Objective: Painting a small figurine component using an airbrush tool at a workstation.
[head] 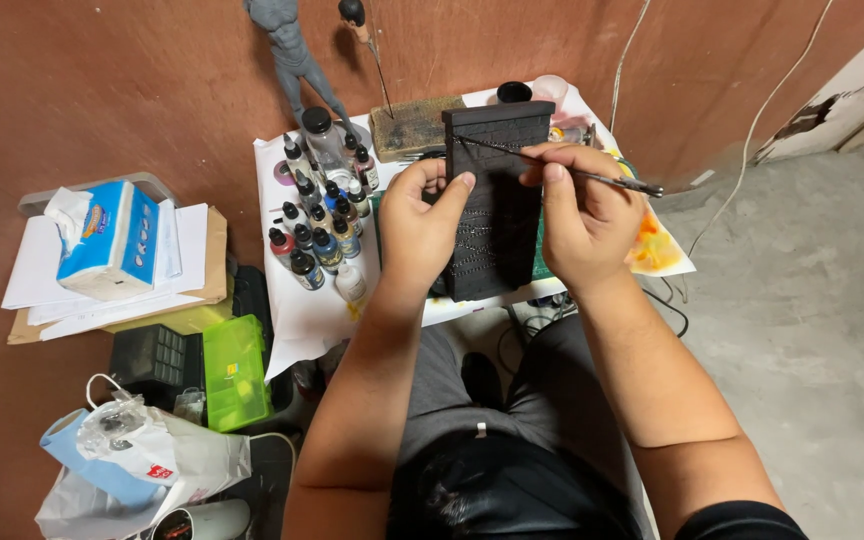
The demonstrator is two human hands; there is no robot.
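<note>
My left hand grips the left edge of a tall dark panel with a brick-like texture, holding it upright over the small table. Pinched in my right hand is a thin paintbrush. Its fine tip reaches left across the top part of the panel, and its metal handle sticks out to the right. The right hand rests against the panel's right edge.
Several small paint bottles crowd the white paper-covered table on the left. A grey figurine and a worn block stand at the back. A tissue pack, papers, a green box and bags lie left.
</note>
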